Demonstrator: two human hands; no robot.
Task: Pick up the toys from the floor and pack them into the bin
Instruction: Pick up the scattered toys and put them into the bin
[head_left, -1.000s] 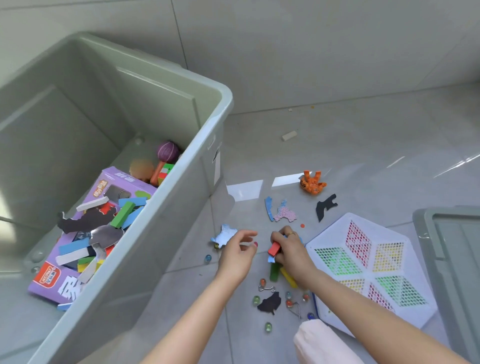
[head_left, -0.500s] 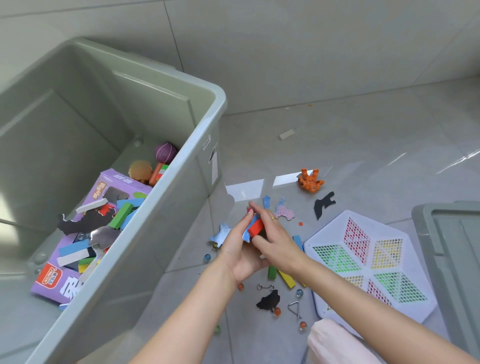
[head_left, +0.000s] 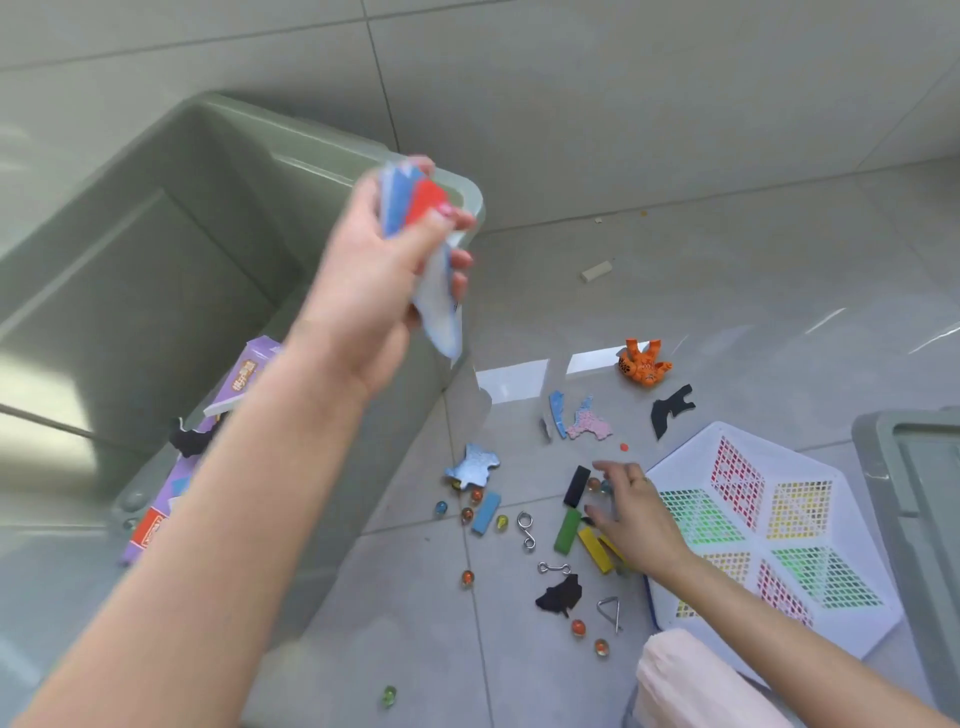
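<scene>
My left hand (head_left: 379, 275) is raised at the right rim of the grey-green bin (head_left: 156, 249) and grips a bundle of blue, red and white toy pieces (head_left: 415, 208). My right hand (head_left: 631, 512) is low over the floor with fingers spread and holds nothing, just above the black block (head_left: 576, 486), green block (head_left: 567, 530) and yellow blocks (head_left: 595, 550). A purple box (head_left: 244, 376) lies inside the bin, mostly hidden by my left arm. Marbles (head_left: 467, 578), a blue block (head_left: 486, 513), metal rings (head_left: 525, 529) and flat cut-outs (head_left: 472, 465) lie scattered on the floor.
An orange figure (head_left: 643, 364) lies further back. A white hexagonal mesh board (head_left: 769, 530) covers the floor at right, next to a second grey lid or bin (head_left: 914, 499). Black cut-outs (head_left: 670, 410) and a small white block (head_left: 596, 271) lie on the tiles. A pink cloth (head_left: 691, 680) is at the bottom.
My left hand has risen from the floor to the bin's rim with the blue, red and white pieces. My right hand has let go and dropped back to the blocks on the floor.
</scene>
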